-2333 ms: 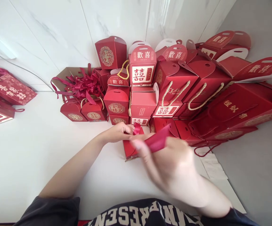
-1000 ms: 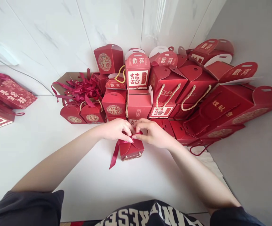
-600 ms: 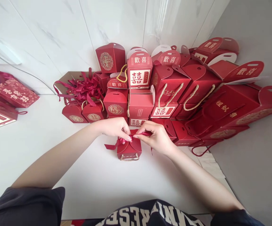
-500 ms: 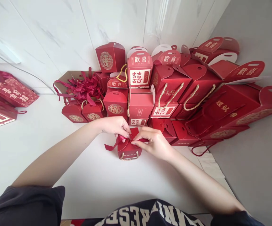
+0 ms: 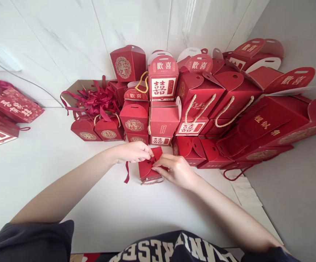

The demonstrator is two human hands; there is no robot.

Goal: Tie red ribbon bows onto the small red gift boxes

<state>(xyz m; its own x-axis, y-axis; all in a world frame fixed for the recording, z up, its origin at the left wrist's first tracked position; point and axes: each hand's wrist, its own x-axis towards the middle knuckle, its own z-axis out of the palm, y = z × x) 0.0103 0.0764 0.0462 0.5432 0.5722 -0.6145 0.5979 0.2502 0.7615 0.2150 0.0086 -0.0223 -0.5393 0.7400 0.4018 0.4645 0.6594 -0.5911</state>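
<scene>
A small red gift box point(image 5: 146, 170) with a gold cord handle stands on the white table in front of me. On its top is a dark red ribbon point(image 5: 126, 173), one end of which hangs loose at the box's left. My left hand point(image 5: 133, 152) is closed on the ribbon above the box, its fingers pinched together. My right hand point(image 5: 177, 169) pinches the ribbon from the right, thumb and forefinger close to the middle of the lid. The fingers partly hide the ribbon where it crosses the box top.
Stacked red gift boxes point(image 5: 163, 118) fill the back and right of the table point(image 5: 100, 214). Behind the left stack, an open cardboard box point(image 5: 78, 87) holds a heap of ribbons point(image 5: 98, 100). More red boxes point(image 5: 14, 105) lie at far left. A grey wall point(image 5: 300, 174) bounds the right side.
My left hand has shifted slightly and turned, its fingers curling more over the ribbon. The loose ribbon end at left now hangs downward. The box is tilted a little differently.
</scene>
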